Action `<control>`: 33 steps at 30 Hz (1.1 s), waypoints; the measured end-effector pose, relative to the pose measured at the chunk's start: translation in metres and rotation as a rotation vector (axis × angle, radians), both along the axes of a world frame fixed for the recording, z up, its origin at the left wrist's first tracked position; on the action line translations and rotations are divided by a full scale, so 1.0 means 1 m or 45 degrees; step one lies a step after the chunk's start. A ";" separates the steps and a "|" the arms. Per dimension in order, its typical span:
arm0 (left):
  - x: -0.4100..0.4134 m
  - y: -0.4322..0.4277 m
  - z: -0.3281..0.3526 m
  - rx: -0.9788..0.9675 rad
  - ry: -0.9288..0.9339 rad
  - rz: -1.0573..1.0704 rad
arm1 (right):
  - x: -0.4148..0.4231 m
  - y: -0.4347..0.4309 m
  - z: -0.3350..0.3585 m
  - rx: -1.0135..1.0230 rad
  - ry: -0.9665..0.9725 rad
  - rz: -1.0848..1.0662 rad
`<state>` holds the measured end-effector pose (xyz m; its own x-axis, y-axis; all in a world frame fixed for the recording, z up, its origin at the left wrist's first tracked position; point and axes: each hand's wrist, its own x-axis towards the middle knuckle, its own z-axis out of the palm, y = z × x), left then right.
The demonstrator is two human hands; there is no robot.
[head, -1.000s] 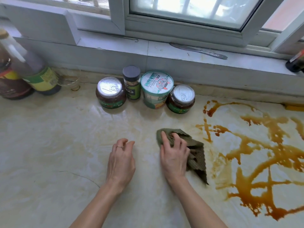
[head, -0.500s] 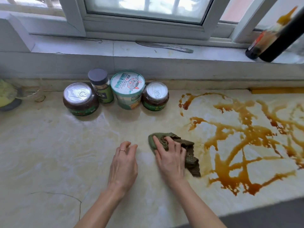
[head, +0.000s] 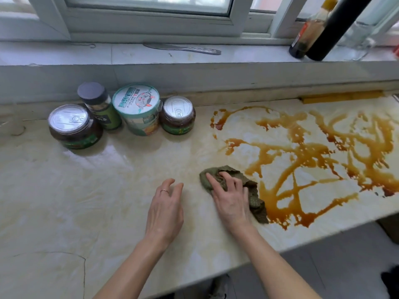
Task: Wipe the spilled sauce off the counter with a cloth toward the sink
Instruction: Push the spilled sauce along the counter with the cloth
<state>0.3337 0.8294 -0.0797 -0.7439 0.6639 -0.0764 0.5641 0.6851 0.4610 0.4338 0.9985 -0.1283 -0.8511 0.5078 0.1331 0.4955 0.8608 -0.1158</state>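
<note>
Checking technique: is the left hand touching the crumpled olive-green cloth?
No, the left hand lies apart from the olive-green cloth; only the right hand presses it.

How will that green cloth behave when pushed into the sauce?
Likely floppy: the green cloth lies crumpled in folds under the right hand, so it may bunch rather than slide flat. Its textured weave looks absorbent, so it should soak sauce and grow heavier. The glossy counter probably lets it glide easily.
</note>
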 end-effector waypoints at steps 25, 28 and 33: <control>0.076 0.052 -0.013 -0.394 0.002 0.183 | 0.113 0.100 0.005 -0.163 0.053 0.448; 0.076 0.056 -0.015 -0.421 -0.052 0.202 | 0.114 0.094 0.009 -0.238 0.118 0.373; 0.071 0.055 -0.017 -0.438 -0.079 0.192 | 0.156 0.086 -0.002 -0.152 0.117 0.810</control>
